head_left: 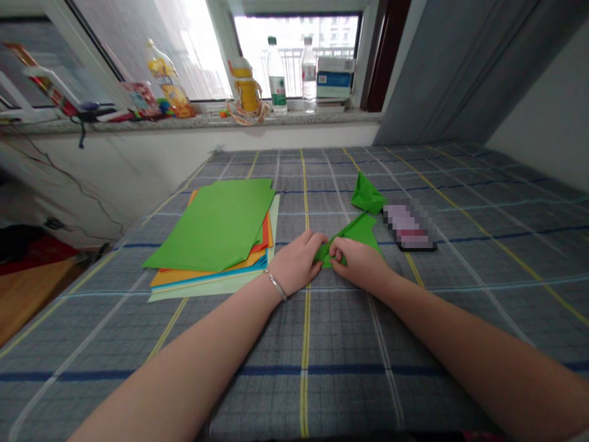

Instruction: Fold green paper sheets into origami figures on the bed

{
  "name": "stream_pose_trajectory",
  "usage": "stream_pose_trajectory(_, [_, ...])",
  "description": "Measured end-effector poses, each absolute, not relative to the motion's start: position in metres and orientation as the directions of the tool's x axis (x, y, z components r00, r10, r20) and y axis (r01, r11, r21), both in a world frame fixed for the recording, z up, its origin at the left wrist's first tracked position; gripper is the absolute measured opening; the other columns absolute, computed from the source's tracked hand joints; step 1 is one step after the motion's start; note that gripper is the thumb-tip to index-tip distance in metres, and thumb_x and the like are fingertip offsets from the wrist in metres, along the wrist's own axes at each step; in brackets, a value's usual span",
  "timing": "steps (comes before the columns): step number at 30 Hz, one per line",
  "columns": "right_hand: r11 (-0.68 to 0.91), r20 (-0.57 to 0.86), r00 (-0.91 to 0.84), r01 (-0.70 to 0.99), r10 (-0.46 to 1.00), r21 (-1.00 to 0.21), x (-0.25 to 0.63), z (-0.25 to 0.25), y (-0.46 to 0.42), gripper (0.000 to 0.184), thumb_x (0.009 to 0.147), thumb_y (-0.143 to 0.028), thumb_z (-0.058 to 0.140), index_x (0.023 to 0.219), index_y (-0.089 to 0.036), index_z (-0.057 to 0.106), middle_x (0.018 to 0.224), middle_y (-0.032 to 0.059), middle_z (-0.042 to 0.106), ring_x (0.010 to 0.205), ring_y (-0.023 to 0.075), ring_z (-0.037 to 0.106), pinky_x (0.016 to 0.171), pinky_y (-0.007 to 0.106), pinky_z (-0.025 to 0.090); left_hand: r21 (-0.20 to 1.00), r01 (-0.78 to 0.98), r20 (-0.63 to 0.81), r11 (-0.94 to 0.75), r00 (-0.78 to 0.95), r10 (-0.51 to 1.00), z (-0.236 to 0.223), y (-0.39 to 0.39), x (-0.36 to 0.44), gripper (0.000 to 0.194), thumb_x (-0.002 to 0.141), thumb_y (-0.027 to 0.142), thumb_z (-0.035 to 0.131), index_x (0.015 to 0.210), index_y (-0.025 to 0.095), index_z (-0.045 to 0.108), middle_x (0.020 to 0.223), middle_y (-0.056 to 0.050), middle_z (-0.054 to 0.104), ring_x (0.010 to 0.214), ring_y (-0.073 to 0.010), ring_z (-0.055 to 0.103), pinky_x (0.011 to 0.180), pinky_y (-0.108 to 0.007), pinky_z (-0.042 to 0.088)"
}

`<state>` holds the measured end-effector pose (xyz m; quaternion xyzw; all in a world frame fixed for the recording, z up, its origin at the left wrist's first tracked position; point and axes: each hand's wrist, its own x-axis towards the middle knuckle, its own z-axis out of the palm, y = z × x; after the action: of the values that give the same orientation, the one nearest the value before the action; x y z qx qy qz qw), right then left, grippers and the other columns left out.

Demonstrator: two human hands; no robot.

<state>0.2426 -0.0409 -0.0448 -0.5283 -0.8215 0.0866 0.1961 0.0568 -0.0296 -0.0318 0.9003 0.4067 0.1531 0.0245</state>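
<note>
Head view: left hand (297, 263), right hand (359, 264) pinch seemingly folded green paper edge (324, 255).

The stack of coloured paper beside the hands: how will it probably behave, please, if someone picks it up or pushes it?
The stack of coloured paper is probably light and floppy: its sheets look thin, so a lifted edge would likely bend. Its sheets already lie out of line, so a side push would probably fan them further. They may also slide apart when lifted, as nothing visibly binds them.

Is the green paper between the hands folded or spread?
Folded: the green paper forms layered flaps, pinched between the left hand and right hand.
</note>
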Motion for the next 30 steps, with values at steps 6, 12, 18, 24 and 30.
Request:
stream_pose_trajectory(6, [0.469, 0.212, -0.422, 0.832, 0.882, -0.297, 0.247, -0.047, -0.037, 0.006, 0.083, -0.02, 0.051, 0.08, -0.02, 0.057, 0.081, 0.0021, 0.061, 0.073, 0.015, 0.054, 0.063, 0.027, 0.035, -0.108, 0.493, 0.346, -0.863, 0.833, 0.433, -0.029, -0.023, 0.053, 0.023, 0.088, 0.016, 0.049, 0.106, 0.021, 0.063, 0.116, -0.008, 0.056, 0.11, -0.0225, 0.048, 0.096, -0.039, 0.044])
stream_pose_trajectory(12, [0.492, 0.193, -0.455, 0.767, 0.87, -0.411, 0.25, -0.05, -0.033, 0.005, 0.082, -0.018, 0.055, 0.083, -0.02, 0.06, 0.08, 0.0, 0.061, 0.073, 0.0132, 0.054, 0.066, 0.025, 0.038, -0.098, 0.457, 0.253, -0.884, 0.87, 0.422, -0.029, -0.019, 0.048, 0.021, 0.09, 0.02, 0.053, 0.1, 0.027, 0.069, 0.109, -0.003, 0.063, 0.116, -0.0243, 0.043, 0.099, -0.041, 0.04])
stream_pose_trajectory(18, [0.492, 0.211, -0.445, 0.77, 0.87, -0.405, 0.251, -0.05, -0.033, 0.006, 0.08, -0.016, 0.054, 0.081, -0.019, 0.059, 0.078, -0.0003, 0.06, 0.071, 0.013, 0.052, 0.066, 0.025, 0.038, -0.075, 0.415, 0.231, -0.907, 0.892, 0.389, -0.024, -0.02, 0.05, 0.02, 0.087, 0.015, 0.054, 0.096, 0.024, 0.069, 0.094, -0.002, 0.068, 0.115, -0.0228, 0.044, 0.105, -0.042, 0.035])
stream_pose_trajectory(24, [0.512, 0.205, -0.47, 0.764, 0.858, -0.391, 0.252, -0.05, -0.032, 0.007, 0.081, -0.016, 0.054, 0.082, -0.019, 0.06, 0.078, -0.0002, 0.06, 0.071, 0.0127, 0.052, 0.065, 0.025, 0.037, -0.046, 0.44, 0.196, -0.897, 0.884, 0.424, -0.014, -0.02, 0.047, 0.015, 0.085, 0.016, 0.058, 0.08, 0.026, 0.069, 0.091, 0.001, 0.07, 0.117, -0.0208, 0.045, 0.116, -0.05, 0.016])
stream_pose_trajectory(30, [0.554, 0.207, -0.514, 0.755, 0.832, -0.352, 0.256, -0.047, -0.033, 0.011, 0.083, -0.016, 0.054, 0.086, -0.02, 0.063, 0.082, 0.0008, 0.061, 0.076, 0.0139, 0.054, 0.069, 0.026, 0.039, -0.057, 0.437, 0.192, -0.898, 0.887, 0.42, -0.014, -0.018, 0.044, 0.017, 0.083, 0.014, 0.057, 0.075, 0.025, 0.067, 0.092, 0.004, 0.072, 0.119, -0.0219, 0.044, 0.118, -0.051, 0.011])
